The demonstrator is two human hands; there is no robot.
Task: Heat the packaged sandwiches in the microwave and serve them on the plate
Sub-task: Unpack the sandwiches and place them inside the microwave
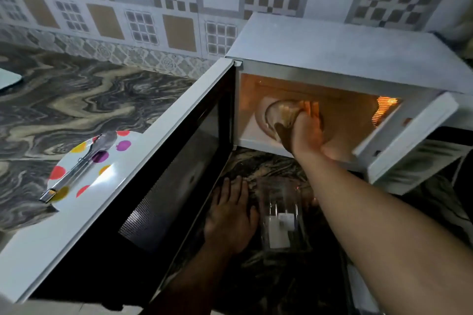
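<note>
The white microwave (pixel 340 56) stands at the right with its door (pixel 143 186) swung wide open to the left and its inside lit orange. My right hand (pixel 305 130) reaches into the cavity and is closed on a sandwich in clear packaging (pixel 280 112) over the turntable. My left hand (pixel 230 215) lies flat, fingers apart, on the dark counter in front of the microwave. Beside it lies a clear empty wrapper with a white label (pixel 280 222). A white plate with coloured dots (pixel 84 169) sits left of the door, with metal tongs (pixel 79 166) resting on it.
The marbled counter (pixel 76 100) stretches left and back to a patterned tiled wall (pixel 153 7). The open door blocks the way between the plate and the microwave opening. A white object (pixel 9 78) shows at the far left edge.
</note>
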